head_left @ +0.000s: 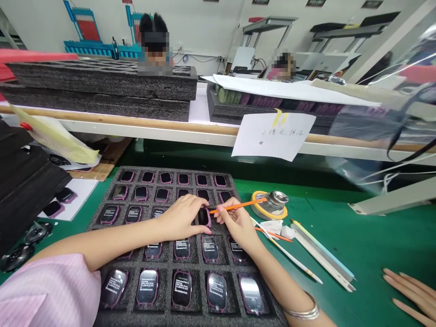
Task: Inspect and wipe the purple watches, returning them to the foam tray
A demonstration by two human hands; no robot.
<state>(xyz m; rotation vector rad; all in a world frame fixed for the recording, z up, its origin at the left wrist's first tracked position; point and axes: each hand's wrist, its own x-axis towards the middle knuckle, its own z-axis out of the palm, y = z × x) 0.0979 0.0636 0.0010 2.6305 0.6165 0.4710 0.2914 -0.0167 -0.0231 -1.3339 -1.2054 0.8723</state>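
Our left hand (182, 218) has its grip on a watch (203, 217), by its ends, near the right edge of the tray (164, 265); we cannot tell whether it is lifted. Our right hand (239, 227) holds an orange stick (242, 205), tip at the watch's side; beyond that edge lies a white pen (288, 253).

A watch (204, 217) in the foam tray (165, 290) is held between the thumb and fingers of the left hand (182, 219); an orange stick (238, 206) is held at its edge by the right hand (238, 223). A paper note (272, 136) is taped up behind.
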